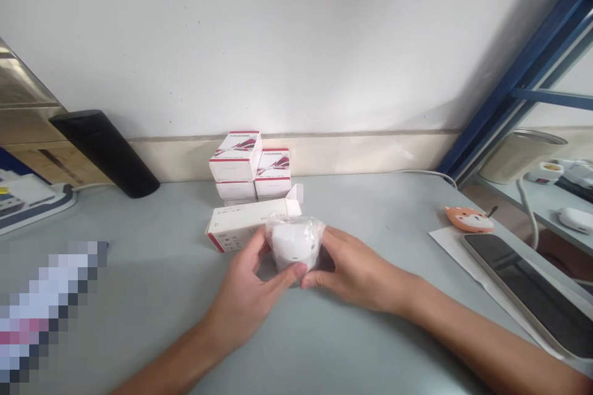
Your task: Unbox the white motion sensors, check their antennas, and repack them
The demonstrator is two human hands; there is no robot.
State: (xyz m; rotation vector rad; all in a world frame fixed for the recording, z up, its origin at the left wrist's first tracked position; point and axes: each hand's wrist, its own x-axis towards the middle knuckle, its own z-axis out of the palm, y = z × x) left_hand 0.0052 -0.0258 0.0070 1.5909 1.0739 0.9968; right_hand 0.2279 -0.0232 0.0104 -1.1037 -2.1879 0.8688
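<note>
Between my two hands sits a rounded white plastic device (294, 243) wrapped in a clear plastic bag; its exact kind does not show. My left hand (252, 287) grips it from the left, the thumb across its lower front. On the other side my right hand (349, 268) curls around it, thumb low near the left thumb. Just behind lies a white carton (241, 228) with a red edge and printed symbols, its end flap standing open at the right. Some of the carton is hidden by the device and my left hand.
Several white and red boxes (236, 154) are stacked against the wall. A black cylinder-like object (106, 151) leans at the left. To the right, a phone (523, 290) lies on white paper (447, 247) beside an orange animal-faced item (469, 220). A blurred-out object (50, 302) lies at left.
</note>
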